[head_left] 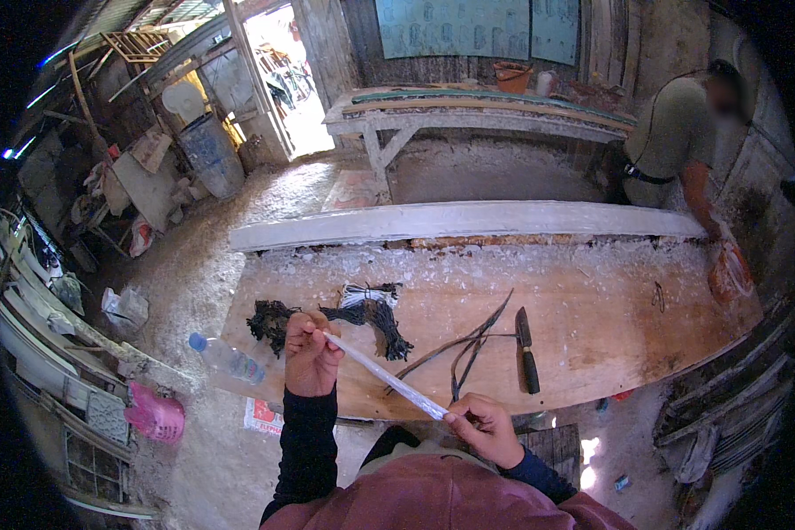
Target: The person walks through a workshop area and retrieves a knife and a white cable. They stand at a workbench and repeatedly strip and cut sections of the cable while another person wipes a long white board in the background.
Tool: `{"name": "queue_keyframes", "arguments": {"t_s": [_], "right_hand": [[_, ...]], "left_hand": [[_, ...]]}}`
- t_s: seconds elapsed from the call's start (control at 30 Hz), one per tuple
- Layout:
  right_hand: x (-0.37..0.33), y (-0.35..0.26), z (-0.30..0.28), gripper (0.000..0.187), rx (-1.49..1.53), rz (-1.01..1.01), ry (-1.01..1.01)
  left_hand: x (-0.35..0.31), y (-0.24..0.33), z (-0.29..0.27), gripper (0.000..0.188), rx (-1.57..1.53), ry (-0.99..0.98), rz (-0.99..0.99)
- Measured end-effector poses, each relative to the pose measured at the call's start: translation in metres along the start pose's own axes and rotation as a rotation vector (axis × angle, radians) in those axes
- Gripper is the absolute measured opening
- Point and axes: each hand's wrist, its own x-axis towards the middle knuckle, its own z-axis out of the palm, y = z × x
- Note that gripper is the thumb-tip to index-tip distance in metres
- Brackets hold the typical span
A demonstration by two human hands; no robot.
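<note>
We log wooden tabletop (592, 291) mid-frame, dusty floor (185, 291) left, bench (477, 122) upper centre, left hand (311, 362) and right hand (488, 430) fingers pinching whitish strip (387, 376) lower centre.

A long, slender whitish strip (389, 377) with a slight sheen stretches straight between the left hand (312, 358) and the right hand (490, 431). It slants, its left end farther from the body, raised over the near side of the desk (583, 340). Its material is unclear.
</note>
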Motion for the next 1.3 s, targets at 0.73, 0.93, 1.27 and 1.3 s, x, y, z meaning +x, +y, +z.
{"name": "queue_keyframes", "arguments": {"t_s": [0.73, 0.93, 1.27, 1.3], "right_hand": [[-0.011, -0.014, -0.003, 0.010, 0.275, 0.002, 0.128], [-0.012, -0.016, -0.004, 0.007, 0.365, -0.010, 0.133], [-0.014, -0.039, -0.018, 0.010, -0.260, -0.400, 0.311], [-0.015, -0.043, -0.019, 0.011, -0.313, -0.433, 0.319]], "left_hand": [[-0.010, 0.032, 0.017, 0.026, 0.523, -0.019, 0.177], [-0.015, 0.044, 0.028, 0.018, 0.793, -0.047, 0.341], [-0.021, 0.048, 0.043, 0.013, 1.508, -0.146, 0.899], [-0.021, 0.046, 0.044, 0.013, 1.489, -0.109, 0.915]]}}
